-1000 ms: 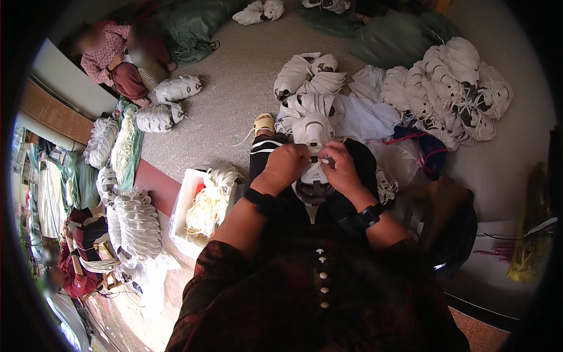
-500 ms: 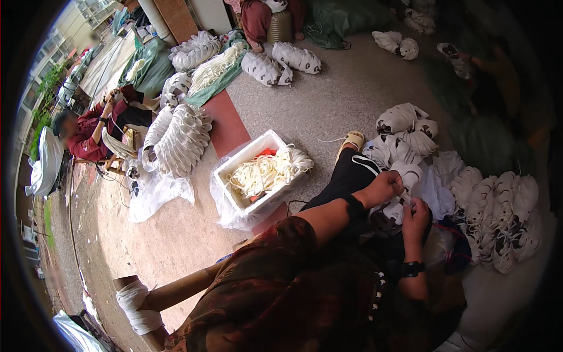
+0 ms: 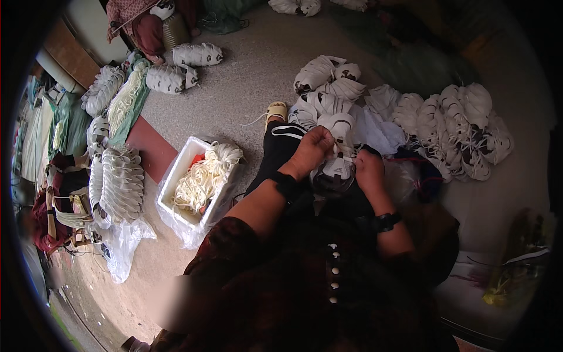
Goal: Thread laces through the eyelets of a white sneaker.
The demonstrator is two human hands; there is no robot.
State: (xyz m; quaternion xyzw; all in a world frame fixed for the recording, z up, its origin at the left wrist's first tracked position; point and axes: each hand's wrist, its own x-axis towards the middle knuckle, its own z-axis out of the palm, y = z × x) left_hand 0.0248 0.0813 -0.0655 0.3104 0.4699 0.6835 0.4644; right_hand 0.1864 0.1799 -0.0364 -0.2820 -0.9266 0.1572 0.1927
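A white-and-dark shoe upper (image 3: 333,176) rests on my lap with its laced front up. My left hand (image 3: 314,148) is closed in a pinch at its far left edge. On the other side my right hand (image 3: 369,169) is curled closed, its back partly hiding the fingers. A thin white shoelace (image 3: 346,157) shows between the two hands, over the shoe upper; its ends are hidden by my fingers. Just beyond my hands lies a stack of white shoe uppers (image 3: 328,88).
A white foam box (image 3: 166,196) full of cream laces (image 3: 202,179) stands to my left. More shoe uppers (image 3: 454,129) are piled at right. Bundled uppers (image 3: 123,185) sit at far left near a seated co-worker (image 3: 50,220); another person (image 3: 146,29) sits at the back.
The view has swung right, so surroundings sit further left. My hands have moved apart, the left on one side of the shoe upper and the right on the other.
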